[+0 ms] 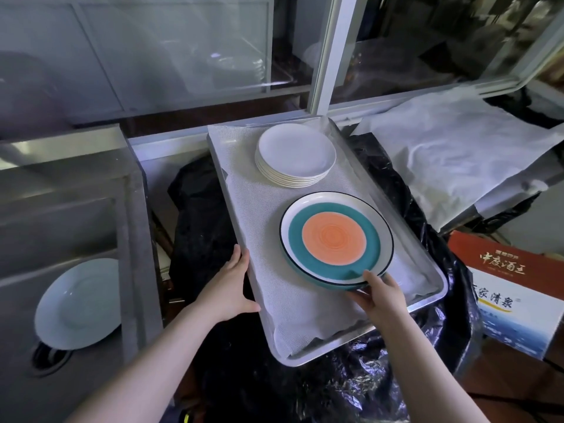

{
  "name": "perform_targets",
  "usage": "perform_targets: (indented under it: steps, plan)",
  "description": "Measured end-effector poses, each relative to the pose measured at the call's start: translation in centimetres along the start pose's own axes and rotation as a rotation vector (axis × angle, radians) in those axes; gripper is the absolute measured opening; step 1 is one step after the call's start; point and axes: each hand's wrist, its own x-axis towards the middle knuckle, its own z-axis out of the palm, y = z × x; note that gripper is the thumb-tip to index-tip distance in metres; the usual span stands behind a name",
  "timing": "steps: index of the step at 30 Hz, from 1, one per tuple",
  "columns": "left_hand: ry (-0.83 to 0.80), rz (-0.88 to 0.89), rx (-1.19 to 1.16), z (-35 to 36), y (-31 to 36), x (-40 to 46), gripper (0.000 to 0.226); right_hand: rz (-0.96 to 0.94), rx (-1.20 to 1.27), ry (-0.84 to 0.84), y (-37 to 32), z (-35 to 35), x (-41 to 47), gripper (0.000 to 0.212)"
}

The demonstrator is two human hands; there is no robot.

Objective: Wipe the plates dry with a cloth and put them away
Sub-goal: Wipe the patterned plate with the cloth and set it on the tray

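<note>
gripping the near rim of the coloured plate [335, 239], the right hand [378, 297] has its thumb on top and fingers tucked underneath, while the left hand [232, 285] presses against the left edge of the metal tray [433, 285], fingers fairly straight. the plate sits on another like it, on a cloth liner [244, 178] in the tray, near a stack of white plates [294, 155]. being glazed ceramic, it likely feels heavy, stiff, slick if damp, and chips easily; the rim is the sensible hold, supported from below. another pale plate [77, 303] lies in the sink [128, 239] at left.
</note>
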Motion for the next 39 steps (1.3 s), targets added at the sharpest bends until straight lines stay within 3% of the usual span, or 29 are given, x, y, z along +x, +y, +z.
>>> perform_targets:
  steps: [6,10,15,21,23,30,39]
  plan:
    - [0.014,-0.005,-0.004,0.2,-0.3,0.1,0.123,0.1,-0.037,0.054,0.3,0.6,0.6,0.019]
    - [0.028,-0.006,-0.018,0.3,-0.4,0.1,0.123,0.055,-0.058,0.079,0.5,0.9,0.2,0.022]
    - [0.036,0.0,-0.029,0.4,-0.7,0.2,0.122,0.039,-0.258,0.093,-0.3,0.8,-1.3,0.021]
    - [0.056,0.038,-0.048,0.7,-1.0,-0.5,0.111,-0.252,-0.707,0.032,0.0,2.2,-5.1,0.048]
    - [0.076,0.055,-0.065,1.0,-1.6,-1.2,0.1,-0.335,-0.772,0.022,0.7,2.5,-6.4,0.046]
    - [0.18,-0.043,-0.209,0.8,-7.5,-6.0,0.058,-0.274,-0.647,-0.165,3.9,4.7,-10.1,0.02]
    - [0.342,-0.161,-0.367,-3.8,-18.7,-16.5,0.033,-0.172,-0.56,-0.381,11.7,13.1,-17.9,0.016]
